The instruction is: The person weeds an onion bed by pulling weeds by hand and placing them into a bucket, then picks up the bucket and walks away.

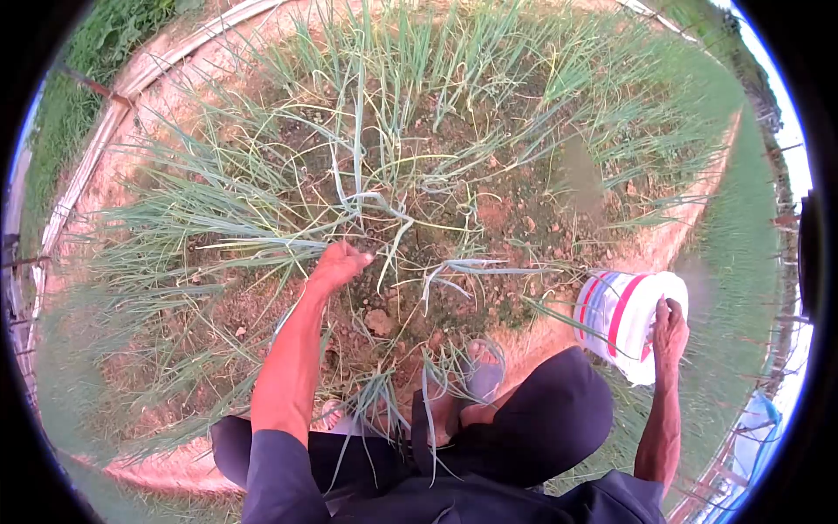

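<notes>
Near the middle, my left hand (339,266) is closed low among long green onion-like plants (253,229); what its fingers grip is too small to make out. On the right, my right hand (669,328) holds the rim of a white bag (635,306) with red and blue stripes, which lies tilted at the edge of the bed. Loose-leaved plants (377,389) droop around my feet, between my knees. Brown soil (380,321) shows between the stems just below my left hand.
Dense green plants (410,61) stand across the back of the bed. A pale edging (113,113) curves along the left side. Grass (733,262) grows beyond the bed on the right. A blue sheet (758,432) is at the lower right.
</notes>
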A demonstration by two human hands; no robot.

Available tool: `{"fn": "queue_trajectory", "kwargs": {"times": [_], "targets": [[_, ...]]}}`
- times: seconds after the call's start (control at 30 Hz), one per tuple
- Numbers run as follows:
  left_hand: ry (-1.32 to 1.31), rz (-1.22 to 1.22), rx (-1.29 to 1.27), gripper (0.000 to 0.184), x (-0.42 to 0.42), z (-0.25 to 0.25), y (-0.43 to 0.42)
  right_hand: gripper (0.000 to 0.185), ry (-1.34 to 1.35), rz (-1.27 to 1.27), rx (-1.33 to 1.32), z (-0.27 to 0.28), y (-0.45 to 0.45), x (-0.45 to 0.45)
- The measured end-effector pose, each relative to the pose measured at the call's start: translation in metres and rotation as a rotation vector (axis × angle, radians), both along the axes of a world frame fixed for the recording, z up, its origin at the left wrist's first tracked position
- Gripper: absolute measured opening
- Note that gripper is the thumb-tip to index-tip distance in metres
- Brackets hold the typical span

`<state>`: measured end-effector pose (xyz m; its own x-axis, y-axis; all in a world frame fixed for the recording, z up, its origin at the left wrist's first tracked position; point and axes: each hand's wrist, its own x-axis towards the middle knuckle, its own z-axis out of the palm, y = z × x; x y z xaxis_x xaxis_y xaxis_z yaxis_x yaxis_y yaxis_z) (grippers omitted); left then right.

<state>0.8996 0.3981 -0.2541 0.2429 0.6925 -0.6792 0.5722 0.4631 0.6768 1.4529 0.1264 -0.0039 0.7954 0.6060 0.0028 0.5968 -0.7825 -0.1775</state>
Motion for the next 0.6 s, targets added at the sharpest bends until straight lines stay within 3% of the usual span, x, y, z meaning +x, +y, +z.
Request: {"fn": "queue_trajectory", "kwargs": {"times": [0.07,0.1,0.13,0.2,0.23,0.33,0.43,0.5,0.6], "targets": [[-0.003,-0.136,0.028,0.035,-0.007,0.058,-0.006,0.057,-0.003,0.033,-0.183,0.001,0.021,-0.022],[0.022,-0.229,0.001,0.036,-0.012,0.084,-0.005,0.067,-0.106,0.139,-0.030,-0.030,0.008,-0.007],[0.053,-0.322,-0.020,0.038,-0.018,0.102,-0.004,0.077,-0.055,0.121,-0.058,-0.022,0.011,-0.025],[0.105,-0.462,0.112,0.044,-0.044,0.103,-0.004,0.078,-0.065,0.014,-0.205,-0.027,0.016,-0.035],[0.115,-0.480,0.126,0.045,-0.055,0.119,-0.009,0.076,-0.041,0.009,-0.079,-0.040,0.012,-0.029],[0.183,-0.493,0.104,0.048,-0.084,0.161,-0.010,0.081,0.100,-0.026,-0.061,-0.019,0.019,-0.046],[0.159,-0.573,0.076,0.048,-0.078,0.160,-0.011,0.075,0.257,0.152,0.194,-0.031,0.006,-0.028],[0.107,-0.484,0.060,0.042,-0.053,0.175,-0.015,0.064,0.013,0.095,0.099,-0.034,0.001,-0.030],[0.014,-0.530,0.037,0.040,-0.021,0.149,-0.006,0.057,0.043,0.125,-0.002,-0.033,-0.003,-0.018]]}}
